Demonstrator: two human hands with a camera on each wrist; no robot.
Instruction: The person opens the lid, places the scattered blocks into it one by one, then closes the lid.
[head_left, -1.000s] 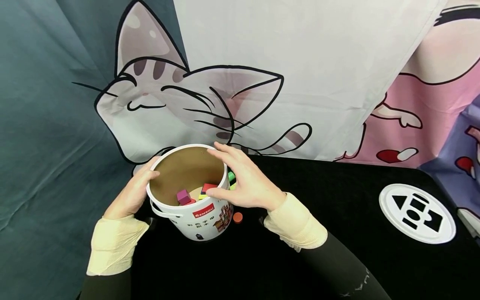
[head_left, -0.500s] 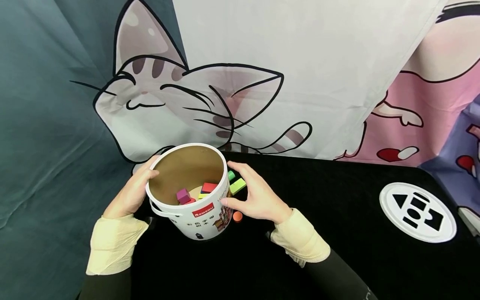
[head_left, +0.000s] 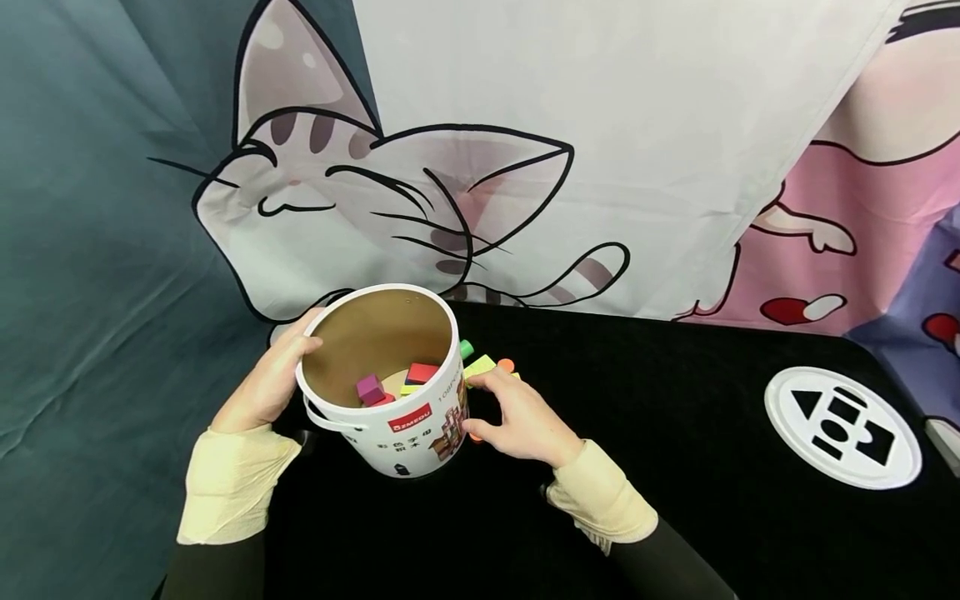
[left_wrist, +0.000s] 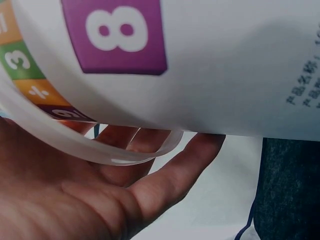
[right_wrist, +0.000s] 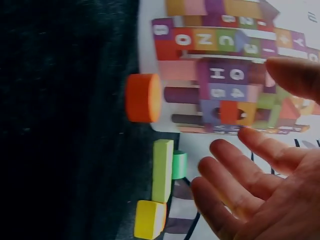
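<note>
A white bucket [head_left: 412, 437] with printed toy-block pictures stands on the black table, its mouth tipped toward me. Inside lie a purple block [head_left: 369, 389] and a red block [head_left: 422, 372], among several others. My left hand [head_left: 262, 387] grips the rim, thumb over the edge and fingers outside; the bucket's white handle [left_wrist: 120, 155] crosses that palm. To the bucket's right, my right hand [head_left: 521, 425] has its fingers spread close to the outer wall, holding nothing. Near those fingers lie a lime bar [right_wrist: 162, 170], a green cylinder [right_wrist: 179, 165], a yellow block [right_wrist: 149, 220] and an orange cylinder [right_wrist: 142, 97].
A white round lid [head_left: 795, 427] with cut-out shapes lies on the table at the far right. Behind the table hangs a cloth backdrop [head_left: 637, 150] with cartoon cats, close to the bucket's far side.
My right hand has come off the bucket's rim and lowered along its outer right side. The lime bar and an orange piece beyond it now show more. My left hand keeps its grip.
</note>
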